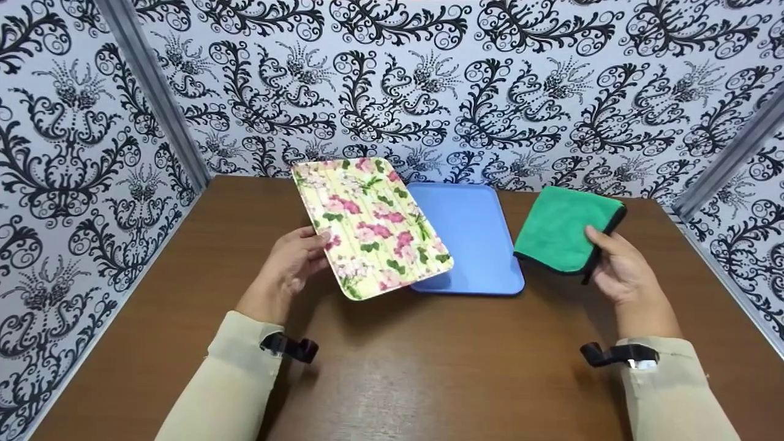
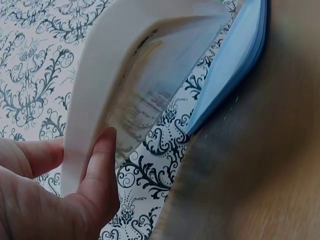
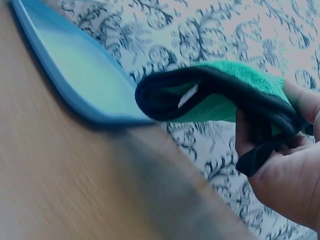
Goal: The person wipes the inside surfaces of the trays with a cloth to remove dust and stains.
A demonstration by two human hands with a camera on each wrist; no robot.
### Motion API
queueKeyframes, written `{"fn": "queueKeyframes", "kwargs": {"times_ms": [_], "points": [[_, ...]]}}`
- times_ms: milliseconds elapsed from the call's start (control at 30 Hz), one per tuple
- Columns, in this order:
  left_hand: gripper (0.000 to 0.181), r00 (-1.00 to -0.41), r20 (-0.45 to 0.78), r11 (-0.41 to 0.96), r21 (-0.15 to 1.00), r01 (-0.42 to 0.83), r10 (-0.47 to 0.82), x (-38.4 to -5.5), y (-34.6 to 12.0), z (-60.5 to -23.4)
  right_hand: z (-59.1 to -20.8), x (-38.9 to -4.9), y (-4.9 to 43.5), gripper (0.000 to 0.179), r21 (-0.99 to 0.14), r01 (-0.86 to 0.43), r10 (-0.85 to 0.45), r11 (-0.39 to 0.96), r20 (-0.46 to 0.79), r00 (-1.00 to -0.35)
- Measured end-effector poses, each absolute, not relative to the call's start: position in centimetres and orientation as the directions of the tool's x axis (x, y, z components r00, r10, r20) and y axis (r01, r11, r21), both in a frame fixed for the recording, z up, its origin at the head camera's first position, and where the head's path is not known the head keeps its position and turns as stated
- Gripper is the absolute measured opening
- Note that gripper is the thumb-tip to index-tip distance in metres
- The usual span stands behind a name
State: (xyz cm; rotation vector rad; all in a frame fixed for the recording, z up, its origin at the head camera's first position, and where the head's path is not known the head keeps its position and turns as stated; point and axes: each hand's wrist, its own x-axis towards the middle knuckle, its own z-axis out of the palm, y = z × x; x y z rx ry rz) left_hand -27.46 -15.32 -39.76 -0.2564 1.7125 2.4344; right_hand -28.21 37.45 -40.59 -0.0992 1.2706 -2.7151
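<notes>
My left hand pinches the left edge of a floral tray, pink blooms and green leaves on pale yellow, raised and tilted above the table. In the left wrist view the underside of that tray shows pale, with thumb and fingers on either side of its rim. My right hand grips a folded green cloth with black edging by its right side, held up off the table. Its folded layers and a small white tag appear in the right wrist view. Behind the floral tray lies a blue tray, partly hidden by it.
The brown wooden table ends at a wall covered in black-and-white scroll pattern. Similar patterned panels stand at both sides. Each sleeved wrist wears a black strap with a protruding piece.
</notes>
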Motion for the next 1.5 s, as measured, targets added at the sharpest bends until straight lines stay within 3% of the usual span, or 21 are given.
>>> {"fn": "queueKeyframes", "kwargs": {"times_ms": [233, 433, 667, 800, 900, 1033, 1300, 1500], "points": [[0.029, -0.971, -0.233, -0.345, 0.909, -0.234, 0.046, -26.8, -14.8, -39.4, -39.3, -27.8, 32.7, 0.015, -0.86, 0.075, -0.023, -0.505, -0.074, -0.997], [0.03, -0.973, -0.226, -0.356, 0.907, -0.226, 0.043, -26.5, -14.3, -39.3, -39.1, -27.2, 28.7, 0.014, -0.941, -0.02, 0.072, -0.336, -0.004, -0.997], [0.031, -0.97, -0.244, -0.388, 0.894, -0.222, -0.006, -26.4, -13.8, -39.4, -39.5, -25.8, 23.5, 0.03, -0.987, -0.144, 0.134, 0.065, 0.152, -0.979], [0.028, -0.97, -0.244, -0.396, 0.893, -0.215, -0.023, -26.3, -13.4, -39.7, -40.1, -25.0, 21.1, 0.023, -0.91, -0.259, 0.035, 0.322, 0.285, -0.958], [0.025, -0.97, -0.24, -0.404, 0.891, -0.208, -0.029, -26.2, -12.9, -39.8, -40.7, -24.6, 20.1, 0.017, -0.794, -0.344, -0.072, 0.501, 0.358, -0.931], [0.023, -0.971, -0.237, -0.416, 0.887, -0.199, -0.042, -26.2, -12.2, -39.9, -41.7, -24.3, 19.2, 0.023, -0.627, -0.411, -0.175, 0.662, 0.404, -0.898], [0.028, -0.974, -0.213, -0.419, 0.894, -0.162, -0.076, -25.9, -11.7, -40.0, -42.4, -23.9, 18.2, 0.035, -0.374, -0.576, -0.378, 0.726, 0.483, -0.79], [0.03, -0.975, -0.205, -0.425, 0.892, -0.152, -0.082, -26.0, -11.4, -40.2, -42.1, -23.5, 17.3, 0.04, -0.31, -0.625, -0.444, 0.716, 0.488, -0.751]]}}
